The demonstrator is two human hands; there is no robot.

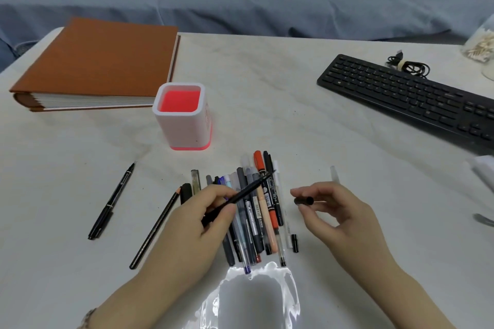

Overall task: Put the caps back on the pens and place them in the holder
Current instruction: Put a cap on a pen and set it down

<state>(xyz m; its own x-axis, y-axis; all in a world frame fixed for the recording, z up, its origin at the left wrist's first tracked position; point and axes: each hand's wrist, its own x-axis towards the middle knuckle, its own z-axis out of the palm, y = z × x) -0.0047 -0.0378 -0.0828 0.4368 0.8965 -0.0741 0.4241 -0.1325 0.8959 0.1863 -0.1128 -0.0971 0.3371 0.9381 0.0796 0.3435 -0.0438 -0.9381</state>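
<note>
Nearest to the person, the left hand [203, 219] grips a thin black uncapped pen [248, 189]. Its long axis slants up and to the right, and its tip is apart from the short black cylindrical cap [304, 200] that the right hand [339, 211] pinches sideways. Below lies a row of mixed pens [260, 222] on the white tabletop [347, 141]. Farther left stands the white square holder with red inside [179, 128], nearer the left hand.

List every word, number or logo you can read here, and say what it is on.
Nothing can be read for certain.
Pen holder: red mark on its side, too blurred.
Pens in the pile: barrel labels, too small.
Lone black pen on the left: white print, blurred.
Keyboard: key legends, too small.
</note>
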